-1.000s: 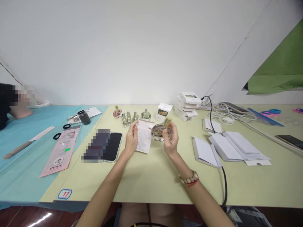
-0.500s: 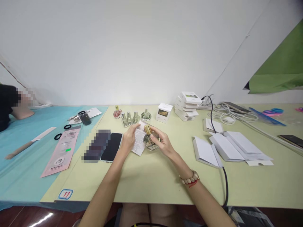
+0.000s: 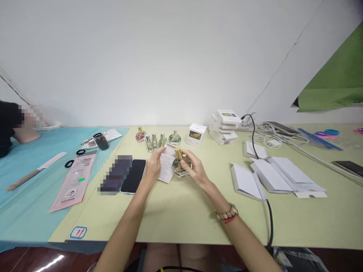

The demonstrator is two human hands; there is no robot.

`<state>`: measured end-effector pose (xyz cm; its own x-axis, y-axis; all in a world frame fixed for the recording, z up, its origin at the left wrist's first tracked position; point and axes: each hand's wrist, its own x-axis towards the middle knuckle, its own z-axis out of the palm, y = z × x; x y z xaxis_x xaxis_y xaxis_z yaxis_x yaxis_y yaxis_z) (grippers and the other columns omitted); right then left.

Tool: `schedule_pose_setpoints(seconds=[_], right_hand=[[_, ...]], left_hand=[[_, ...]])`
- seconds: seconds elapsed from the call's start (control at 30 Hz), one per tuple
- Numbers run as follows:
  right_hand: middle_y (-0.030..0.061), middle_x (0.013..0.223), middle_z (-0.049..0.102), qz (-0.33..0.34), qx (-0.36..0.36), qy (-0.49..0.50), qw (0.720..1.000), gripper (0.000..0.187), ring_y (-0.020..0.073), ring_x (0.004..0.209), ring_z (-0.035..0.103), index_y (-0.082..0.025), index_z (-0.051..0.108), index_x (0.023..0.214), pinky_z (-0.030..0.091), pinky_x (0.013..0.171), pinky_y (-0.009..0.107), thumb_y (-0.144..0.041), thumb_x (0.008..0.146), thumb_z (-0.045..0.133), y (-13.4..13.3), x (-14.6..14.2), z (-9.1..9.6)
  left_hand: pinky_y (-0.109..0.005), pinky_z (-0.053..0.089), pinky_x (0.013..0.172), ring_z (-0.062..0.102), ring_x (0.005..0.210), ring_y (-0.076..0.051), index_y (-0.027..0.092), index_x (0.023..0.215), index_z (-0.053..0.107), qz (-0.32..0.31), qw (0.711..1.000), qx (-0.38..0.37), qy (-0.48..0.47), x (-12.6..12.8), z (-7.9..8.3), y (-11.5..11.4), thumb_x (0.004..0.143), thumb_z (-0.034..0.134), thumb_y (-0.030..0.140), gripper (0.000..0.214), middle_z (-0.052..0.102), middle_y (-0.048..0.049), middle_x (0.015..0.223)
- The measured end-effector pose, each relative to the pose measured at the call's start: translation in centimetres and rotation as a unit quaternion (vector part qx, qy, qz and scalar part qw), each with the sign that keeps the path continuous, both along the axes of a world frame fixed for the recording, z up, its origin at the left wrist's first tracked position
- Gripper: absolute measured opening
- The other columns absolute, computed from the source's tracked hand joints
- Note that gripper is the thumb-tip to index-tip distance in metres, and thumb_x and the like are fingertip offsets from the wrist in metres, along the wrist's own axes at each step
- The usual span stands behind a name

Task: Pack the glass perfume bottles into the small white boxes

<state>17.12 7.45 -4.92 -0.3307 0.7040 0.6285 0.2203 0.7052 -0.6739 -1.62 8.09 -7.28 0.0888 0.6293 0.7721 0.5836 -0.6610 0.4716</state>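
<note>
My right hand [image 3: 195, 169] is closed round a round glass perfume bottle [image 3: 179, 169] with a gold cap, its thumb across the front of the glass. In my left hand [image 3: 153, 165] I grip the left edge of a creased printed leaflet [image 3: 167, 169], just left of the bottle. Behind my hands stand several small clear bottles [image 3: 154, 142] with silver caps, a round silver-capped bottle [image 3: 175, 138] and a pink gold-capped bottle [image 3: 140, 135]. A white box with a picture [image 3: 196, 135] stands to their right.
White boxes [image 3: 225, 127] are stacked at the back. Opened white cartons [image 3: 272, 174] and cables [image 3: 269, 138] lie to the right. Left are a phone [image 3: 133, 176], a pink packet [image 3: 74, 182], a knife [image 3: 38, 170] and a dark jar [image 3: 101, 141]. Another person's arm [image 3: 25, 134] rests at far left.
The leaflet has shifted slightly, and its upper part now shows a fold. The perfume bottle has moved very slightly; both hands keep their holds.
</note>
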Motion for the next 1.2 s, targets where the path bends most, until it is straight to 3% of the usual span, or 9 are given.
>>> schedule_pose_setpoints(seconds=[0.23, 0.37, 0.47, 0.67, 0.87, 1.03, 1.2], right_hand=[[0.0087, 0.110, 0.051, -0.054, -0.021, 0.046, 0.997, 0.039, 0.0173, 0.098, 0.050, -0.016, 0.046, 0.118, 0.041, 0.085, 0.032, -0.034, 0.084, 0.048, 0.8, 0.3, -1.0], [0.0109, 0.105, 0.051, -0.055, -0.084, 0.152, 0.983, 0.043, 0.0170, 0.088, 0.053, -0.015, 0.038, 0.121, 0.046, 0.077, 0.032, -0.038, 0.085, 0.044, 0.7, 0.1, -0.6], [0.0129, 0.114, 0.046, -0.066, -0.081, 0.239, 0.965, 0.042, 0.0191, 0.103, 0.048, -0.015, 0.036, 0.119, 0.042, 0.087, 0.035, -0.038, 0.085, 0.044, 0.6, 0.0, 0.1], [0.0122, 0.116, 0.043, -0.043, -0.079, 0.328, 0.940, 0.039, 0.0176, 0.107, 0.046, -0.017, 0.035, 0.116, 0.039, 0.092, 0.035, -0.034, 0.083, 0.048, 0.6, -0.1, 0.7], [0.0101, 0.106, 0.046, -0.032, -0.039, 0.303, 0.952, 0.038, 0.0137, 0.096, 0.051, -0.018, 0.033, 0.113, 0.042, 0.086, 0.029, -0.025, 0.081, 0.052, 0.0, -0.6, 0.7], [0.0105, 0.106, 0.047, -0.033, -0.013, 0.256, 0.966, 0.040, 0.0155, 0.098, 0.051, -0.018, 0.032, 0.114, 0.042, 0.087, 0.031, -0.023, 0.081, 0.052, 0.0, -0.8, 0.6], [0.0118, 0.110, 0.047, -0.084, 0.006, 0.192, 0.978, 0.041, 0.0178, 0.100, 0.050, -0.017, 0.035, 0.116, 0.042, 0.088, 0.034, -0.022, 0.079, 0.054, 0.1, -0.5, 0.3]], left_hand=[[-0.015, 0.035, 0.084, 0.044, 0.102, -0.008, 0.013, 0.122, 0.043, 0.082, 0.996, -0.007, -0.045, 0.0, -0.4, 0.1, 0.097, 0.023, 0.029, 0.035, 0.043, -0.0071, 0.111], [-0.011, 0.035, 0.063, 0.044, 0.069, -0.003, 0.015, 0.128, 0.039, 0.085, 0.992, -0.076, -0.062, 0.3, 0.0, -0.2, 0.093, 0.038, 0.039, 0.042, 0.045, -0.0069, 0.101], [-0.009, 0.028, 0.051, 0.033, 0.054, 0.001, 0.016, 0.129, 0.035, 0.038, 0.986, -0.131, -0.100, 0.8, 0.6, -0.5, 0.086, 0.050, 0.041, 0.052, 0.045, -0.0051, 0.095], [-0.007, 0.030, 0.047, 0.041, 0.057, 0.000, 0.017, 0.117, 0.044, -0.145, 0.933, -0.299, -0.138, 2.5, 0.9, -1.1, 0.088, 0.044, 0.044, 0.039, 0.043, -0.0052, 0.100], [-0.008, 0.041, 0.061, 0.049, 0.076, -0.005, 0.012, 0.111, 0.043, -0.231, 0.903, -0.334, -0.139, 4.0, -0.1, -1.6, 0.087, 0.047, 0.041, 0.037, 0.046, -0.0057, 0.100], [-0.010, 0.040, 0.053, 0.051, 0.067, -0.004, 0.016, 0.116, 0.024, -0.220, 0.899, -0.339, -0.169, 4.2, 0.0, -1.9, 0.080, 0.057, 0.043, 0.056, 0.043, -0.0074, 0.107], [-0.008, 0.037, 0.051, 0.050, 0.065, -0.003, 0.012, 0.102, 0.024, -0.153, 0.933, -0.261, -0.194, 3.8, 0.6, -1.9, 0.077, 0.060, 0.043, 0.054, 0.043, -0.0067, 0.103]])
